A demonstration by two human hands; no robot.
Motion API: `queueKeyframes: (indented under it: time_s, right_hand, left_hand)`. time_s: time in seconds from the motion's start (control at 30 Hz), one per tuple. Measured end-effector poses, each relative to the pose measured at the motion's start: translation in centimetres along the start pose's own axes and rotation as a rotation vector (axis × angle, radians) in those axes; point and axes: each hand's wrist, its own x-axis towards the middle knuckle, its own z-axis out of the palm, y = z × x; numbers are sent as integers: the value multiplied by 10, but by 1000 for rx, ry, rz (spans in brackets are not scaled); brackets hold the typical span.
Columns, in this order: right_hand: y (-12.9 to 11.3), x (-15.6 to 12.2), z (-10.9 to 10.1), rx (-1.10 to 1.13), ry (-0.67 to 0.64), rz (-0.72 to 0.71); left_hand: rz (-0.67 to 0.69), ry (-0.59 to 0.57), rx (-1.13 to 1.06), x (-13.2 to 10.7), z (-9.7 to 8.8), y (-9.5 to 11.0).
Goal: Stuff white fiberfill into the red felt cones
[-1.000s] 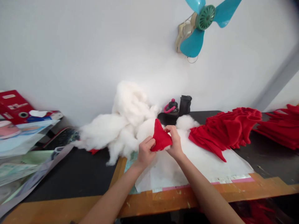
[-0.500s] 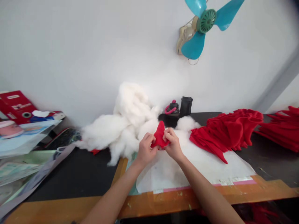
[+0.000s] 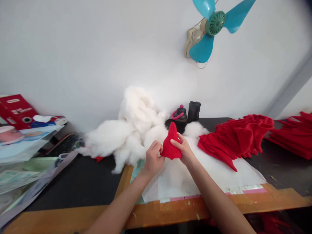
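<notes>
A small red felt cone stands upright between my hands, its tip pointing up and its base stuffed. My left hand grips its left side, and my right hand presses flat against its right side. Behind them rises a large heap of white polyester stuffing. A heap of red fabric pieces lies to the right of my right hand, on a white sheet.
A black-topped bench with an orange-taped front edge runs below. Further red fabric lies at the far right. A dark bottle and a black cup stand by the wall. Papers and a red box sit at the left.
The red cone has turned upright and stands taller between my hands. My fingers have moved from pinching its middle to holding its sides, with my hands slightly further apart.
</notes>
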Motion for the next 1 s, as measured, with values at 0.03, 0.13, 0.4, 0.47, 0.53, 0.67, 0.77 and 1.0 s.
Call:
queueKeyframes:
  time_s: [0.03, 0.13, 0.4, 0.47, 0.53, 0.67, 0.77, 1.0]
  right_hand:
    - [1, 1, 0, 31, 66, -8]
    - [0, 4, -3, 161, 211, 7]
    - [6, 1, -1, 298, 177, 54]
    - [14, -3, 4, 253, 137, 61]
    - [21, -7, 10, 197, 69, 82]
    - [23, -12, 18, 116, -117, 92]
    - [17, -13, 19, 77, -145, 1]
    - [27, -17, 24, 164, -55, 14]
  left_hand:
    - [-36, 60, 18, -3, 2, 1]
    - [-52, 124, 41, -9, 8, 4]
    - [-39, -215, 106, -13, 10, 13]
    - [-86, -245, 71, -16, 13, 10]
    - [-170, -217, 2, -19, 16, 6]
    - [-506, -144, -343, -14, 18, 5]
    - [-729, -183, -770, -3, 16, 8]
    - [-664, -222, -552, -17, 17, 3]
